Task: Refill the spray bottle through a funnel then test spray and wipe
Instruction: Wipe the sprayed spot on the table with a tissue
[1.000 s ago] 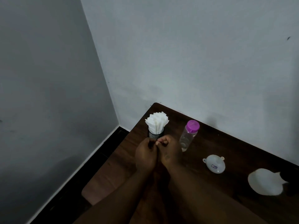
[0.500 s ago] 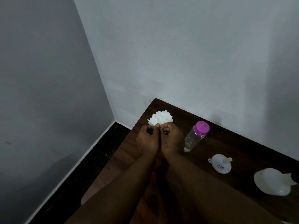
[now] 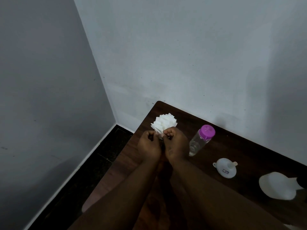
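Hands [image 3: 149, 146] on napkins [image 3: 166, 122], near table [image 3: 235, 146] corner

L hand [image 3: 148, 145], R hand [image 3: 176, 146], forearms [image 3: 207, 193]: bare.

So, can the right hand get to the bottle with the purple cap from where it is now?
Probably yes. The bottle stands just right of the right hand, with nothing between them. But the hand seems to pinch at the napkins, so it must let go first.

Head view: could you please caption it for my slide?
Left hand and right hand meet, fingers curled, before the napkin stack, beside a purple-capped bottle and white funnel on the wooden table.
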A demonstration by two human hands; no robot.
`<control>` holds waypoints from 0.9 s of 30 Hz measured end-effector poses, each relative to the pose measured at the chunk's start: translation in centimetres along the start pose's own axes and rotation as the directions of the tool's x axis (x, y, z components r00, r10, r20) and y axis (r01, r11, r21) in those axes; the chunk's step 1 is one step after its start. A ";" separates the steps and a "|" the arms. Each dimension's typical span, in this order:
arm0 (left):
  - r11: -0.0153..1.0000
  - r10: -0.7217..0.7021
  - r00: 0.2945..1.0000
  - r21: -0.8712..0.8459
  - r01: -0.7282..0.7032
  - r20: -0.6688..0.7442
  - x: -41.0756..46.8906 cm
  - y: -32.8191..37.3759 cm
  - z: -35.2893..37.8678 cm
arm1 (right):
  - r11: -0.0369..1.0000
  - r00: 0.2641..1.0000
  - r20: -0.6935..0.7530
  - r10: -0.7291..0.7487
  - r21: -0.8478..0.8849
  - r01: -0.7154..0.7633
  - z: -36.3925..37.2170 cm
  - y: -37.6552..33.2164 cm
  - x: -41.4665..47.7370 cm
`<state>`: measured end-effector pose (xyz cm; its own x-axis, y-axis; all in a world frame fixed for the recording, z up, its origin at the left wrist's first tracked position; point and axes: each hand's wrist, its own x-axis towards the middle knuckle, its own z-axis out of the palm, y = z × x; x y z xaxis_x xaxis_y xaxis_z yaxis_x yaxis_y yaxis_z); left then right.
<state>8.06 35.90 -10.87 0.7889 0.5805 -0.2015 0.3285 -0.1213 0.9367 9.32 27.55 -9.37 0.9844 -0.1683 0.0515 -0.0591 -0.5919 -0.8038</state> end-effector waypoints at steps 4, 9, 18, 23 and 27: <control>0.996 -0.038 0.999 -0.077 0.038 0.000 -0.2 -1.1 -0.7 | 1.000 1.000 0.024 -0.008 -0.010 0.009 -0.1 -0.2 -0.2; 0.978 -0.075 0.997 -0.195 0.080 0.033 -0.7 -1.7 -1.4 | 0.994 0.990 0.131 -0.055 -0.083 0.067 0.2 0.0 -0.5; 0.955 -0.012 0.987 -0.292 0.058 0.157 -1.2 -1.5 -2.4 | 0.878 0.947 0.220 -0.233 -0.371 0.302 0.2 -0.8 -0.2; 0.981 0.019 0.991 -0.193 0.007 0.131 -0.1 -2.2 -3.2 | 0.895 0.953 0.147 -0.266 -0.329 0.301 -0.3 -1.0 -0.2; 0.959 0.265 0.943 -0.156 -0.237 0.202 0.2 -0.9 -4.1 | 0.911 0.944 0.089 -0.319 -0.246 0.331 -1.3 -1.8 -0.6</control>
<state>5.73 39.42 -10.61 0.9360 0.3521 0.0006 0.0476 -0.1283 0.9906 8.59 27.72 -7.17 0.9625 0.1002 0.2521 0.2313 -0.7889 -0.5694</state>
